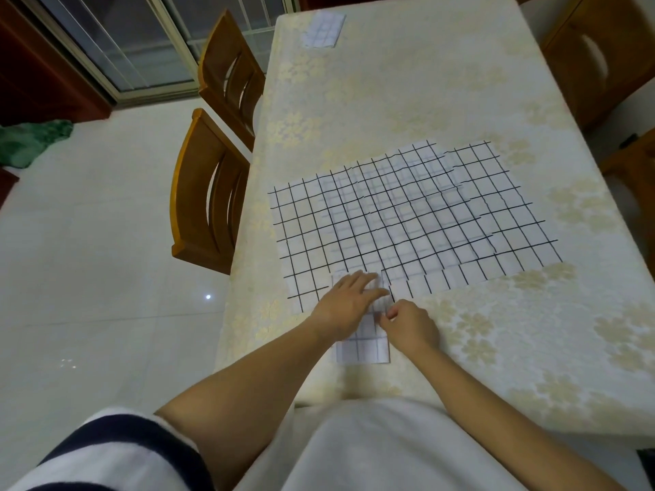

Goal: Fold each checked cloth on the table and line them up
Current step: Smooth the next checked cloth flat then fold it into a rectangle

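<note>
1. Furthest left, a crumpled green fabric [32, 140] lies on the pale tiled floor [106, 242], below a sliding glass door [141, 40].
2. Next come two wooden chairs along the table's left side: the nearer chair [209, 193] and the farther chair [230, 72], both with their backs close to the table edge.
3. The table [460, 83] is covered with a cream cloth that has a floral pattern. Near its far end, towards the left edge, lies a small folded checked cloth [323, 30], well apart from everything else.
4. The left hand [349, 299] lies flat with its fingers stretched out. It presses down on the far part of a narrow folded checked strip [361, 350] near the table's near edge.
5. That strip runs away from the person, and its far end lies over the near edge of the spread checked cloths [407, 221].
6. The right hand [407, 326] is just beside the left, with its fingers curled in. Its fingertips pinch the strip's right edge.
7. The spread checked cloths are several white sheets with black grid lines. They lie flat and overlap across the middle of the table.
8. At the far right, another wooden chair [599, 58] stands against the table's right side.
</note>
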